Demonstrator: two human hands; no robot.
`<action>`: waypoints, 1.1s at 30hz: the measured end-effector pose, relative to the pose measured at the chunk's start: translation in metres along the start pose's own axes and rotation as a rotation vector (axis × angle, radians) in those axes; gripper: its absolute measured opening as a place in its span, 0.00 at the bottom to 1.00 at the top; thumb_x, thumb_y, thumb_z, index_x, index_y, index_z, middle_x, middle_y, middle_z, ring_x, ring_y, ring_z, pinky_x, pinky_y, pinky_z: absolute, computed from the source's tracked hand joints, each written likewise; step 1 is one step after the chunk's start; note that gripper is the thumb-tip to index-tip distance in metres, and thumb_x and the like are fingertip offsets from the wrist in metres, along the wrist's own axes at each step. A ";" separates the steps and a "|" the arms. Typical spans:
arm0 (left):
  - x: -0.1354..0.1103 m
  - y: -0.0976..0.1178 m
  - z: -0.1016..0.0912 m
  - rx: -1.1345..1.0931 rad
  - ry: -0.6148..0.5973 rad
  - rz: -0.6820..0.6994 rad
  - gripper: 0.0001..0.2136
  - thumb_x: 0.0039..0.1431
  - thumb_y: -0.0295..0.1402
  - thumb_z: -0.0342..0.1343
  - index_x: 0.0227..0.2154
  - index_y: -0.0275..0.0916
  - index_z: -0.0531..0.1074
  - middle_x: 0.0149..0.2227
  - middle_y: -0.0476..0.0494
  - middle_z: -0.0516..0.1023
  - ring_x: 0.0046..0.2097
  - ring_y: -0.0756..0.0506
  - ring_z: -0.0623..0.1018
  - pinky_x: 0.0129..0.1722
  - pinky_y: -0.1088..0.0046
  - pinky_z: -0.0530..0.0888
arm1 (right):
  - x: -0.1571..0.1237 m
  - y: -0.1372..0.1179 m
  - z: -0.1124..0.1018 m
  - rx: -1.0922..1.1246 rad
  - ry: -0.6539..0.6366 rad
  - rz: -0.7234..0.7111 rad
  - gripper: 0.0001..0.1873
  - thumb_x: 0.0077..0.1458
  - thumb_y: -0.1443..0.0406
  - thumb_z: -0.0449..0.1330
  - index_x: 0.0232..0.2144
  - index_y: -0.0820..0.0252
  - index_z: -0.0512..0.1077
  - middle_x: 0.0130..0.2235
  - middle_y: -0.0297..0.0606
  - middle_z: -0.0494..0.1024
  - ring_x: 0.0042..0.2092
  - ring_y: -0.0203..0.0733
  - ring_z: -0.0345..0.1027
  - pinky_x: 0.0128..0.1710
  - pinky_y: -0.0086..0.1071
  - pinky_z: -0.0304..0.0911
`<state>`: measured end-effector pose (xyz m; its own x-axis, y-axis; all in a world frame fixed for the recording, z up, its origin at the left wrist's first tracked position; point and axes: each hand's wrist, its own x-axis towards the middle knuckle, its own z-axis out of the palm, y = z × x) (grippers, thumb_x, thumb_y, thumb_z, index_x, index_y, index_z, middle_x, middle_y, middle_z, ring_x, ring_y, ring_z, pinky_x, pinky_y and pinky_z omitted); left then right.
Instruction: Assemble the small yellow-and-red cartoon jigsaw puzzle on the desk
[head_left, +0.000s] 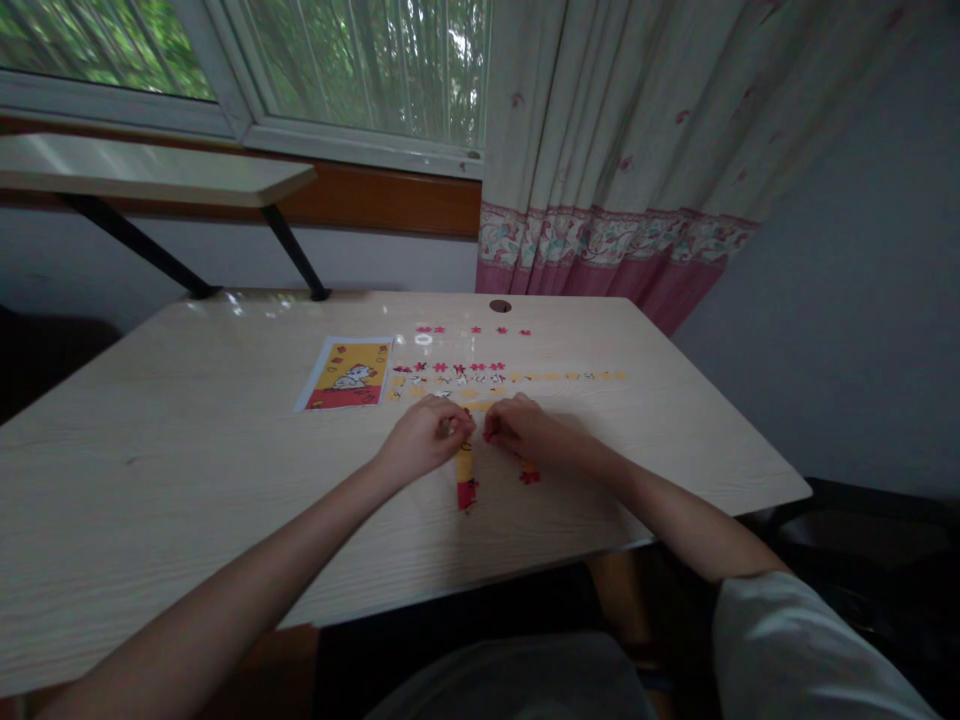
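A narrow joined strip of jigsaw puzzle (466, 465), yellow above and red at its near end, lies on the table. My left hand (427, 437) is at the strip's upper left, its fingers curled and pinched by the far end; what is in them is too small to tell. Just to the right, my right hand (529, 430) pinches a small red puzzle piece (489, 437) a little apart from the strip. Partly under that hand lies a red and yellow piece (530, 477). Beyond both hands are rows of loose puzzle pieces (461, 368), red, white and yellow.
A printed picture sheet (349, 372) with a white animal on yellow and red lies left of the pieces. The pale wooden table (187, 450) has a round hole (500, 306) near its back edge. A raised shelf (157, 170) stands at back left, a curtain (615, 150) behind.
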<state>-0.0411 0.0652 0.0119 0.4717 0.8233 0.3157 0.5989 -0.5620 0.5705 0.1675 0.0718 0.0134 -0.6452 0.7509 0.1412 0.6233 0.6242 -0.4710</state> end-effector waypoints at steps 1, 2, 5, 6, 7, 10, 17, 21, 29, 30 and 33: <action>0.000 0.001 0.001 0.007 -0.005 0.020 0.07 0.55 0.31 0.53 0.27 0.39 0.75 0.29 0.46 0.77 0.34 0.45 0.74 0.38 0.67 0.70 | 0.000 0.000 0.000 0.018 -0.006 0.001 0.03 0.53 0.72 0.59 0.31 0.60 0.70 0.32 0.36 0.74 0.36 0.38 0.63 0.42 0.33 0.57; 0.000 0.001 0.001 0.012 -0.009 0.036 0.06 0.55 0.32 0.53 0.28 0.39 0.75 0.28 0.46 0.77 0.34 0.45 0.74 0.38 0.67 0.70 | 0.000 -0.001 0.000 0.038 -0.009 0.005 0.04 0.53 0.72 0.59 0.30 0.59 0.70 0.31 0.35 0.73 0.35 0.37 0.63 0.40 0.33 0.58; -0.001 0.003 0.001 0.003 -0.016 0.072 0.05 0.54 0.31 0.54 0.29 0.39 0.75 0.28 0.46 0.76 0.34 0.45 0.74 0.38 0.66 0.70 | 0.000 -0.003 0.001 0.100 0.009 0.034 0.03 0.53 0.71 0.59 0.30 0.58 0.71 0.30 0.34 0.74 0.32 0.35 0.64 0.35 0.30 0.58; -0.001 0.003 0.001 -0.004 -0.017 0.080 0.05 0.54 0.30 0.54 0.29 0.39 0.75 0.28 0.46 0.76 0.34 0.45 0.74 0.38 0.66 0.70 | 0.000 -0.005 0.001 0.124 0.028 0.045 0.03 0.53 0.70 0.60 0.30 0.58 0.71 0.31 0.34 0.74 0.32 0.35 0.64 0.34 0.30 0.58; -0.001 0.004 0.000 -0.013 -0.018 0.089 0.05 0.55 0.31 0.54 0.29 0.39 0.75 0.29 0.46 0.76 0.34 0.45 0.74 0.38 0.66 0.70 | -0.001 -0.006 0.001 0.151 0.054 0.058 0.02 0.52 0.69 0.60 0.30 0.57 0.71 0.31 0.33 0.74 0.32 0.35 0.65 0.33 0.29 0.58; -0.001 0.008 -0.003 -0.053 -0.015 0.105 0.06 0.56 0.31 0.53 0.29 0.39 0.74 0.28 0.46 0.76 0.34 0.46 0.73 0.37 0.67 0.69 | -0.002 -0.009 0.001 0.238 0.127 0.083 0.03 0.52 0.67 0.62 0.31 0.58 0.71 0.32 0.32 0.75 0.31 0.34 0.65 0.31 0.28 0.59; 0.003 0.008 -0.005 -0.352 0.068 -0.161 0.08 0.54 0.34 0.52 0.26 0.38 0.74 0.28 0.46 0.78 0.32 0.48 0.75 0.33 0.72 0.70 | -0.003 -0.008 -0.002 0.203 0.423 -0.047 0.06 0.54 0.61 0.61 0.32 0.57 0.72 0.32 0.35 0.77 0.34 0.35 0.68 0.35 0.30 0.61; 0.006 0.007 -0.004 -0.528 0.100 -0.312 0.09 0.51 0.36 0.54 0.24 0.37 0.73 0.25 0.46 0.77 0.28 0.49 0.75 0.29 0.74 0.69 | -0.003 0.000 0.001 0.037 0.517 -0.181 0.09 0.58 0.59 0.58 0.30 0.57 0.74 0.29 0.35 0.77 0.34 0.36 0.69 0.38 0.32 0.60; 0.006 0.011 -0.003 -0.591 0.056 -0.373 0.09 0.49 0.37 0.55 0.23 0.37 0.72 0.24 0.47 0.77 0.26 0.50 0.73 0.27 0.76 0.68 | -0.005 0.004 0.006 -0.150 0.540 -0.222 0.12 0.60 0.57 0.56 0.31 0.57 0.75 0.29 0.35 0.77 0.33 0.36 0.67 0.37 0.31 0.57; 0.006 0.011 -0.003 -0.602 0.046 -0.378 0.09 0.49 0.37 0.55 0.23 0.37 0.72 0.24 0.47 0.76 0.26 0.50 0.73 0.27 0.75 0.68 | -0.005 0.004 0.006 -0.166 0.537 -0.238 0.12 0.59 0.58 0.57 0.31 0.57 0.75 0.29 0.35 0.77 0.33 0.36 0.67 0.37 0.31 0.56; 0.005 0.010 -0.001 -0.609 0.016 -0.363 0.09 0.50 0.37 0.54 0.24 0.36 0.72 0.25 0.46 0.77 0.28 0.50 0.73 0.29 0.74 0.68 | -0.005 0.004 0.005 -0.209 0.518 -0.260 0.11 0.59 0.59 0.57 0.31 0.59 0.74 0.30 0.36 0.77 0.33 0.37 0.67 0.36 0.31 0.55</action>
<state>-0.0331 0.0636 0.0199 0.2985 0.9538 0.0343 0.2456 -0.1115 0.9629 0.1708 0.0696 0.0065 -0.5222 0.5428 0.6578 0.5814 0.7909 -0.1911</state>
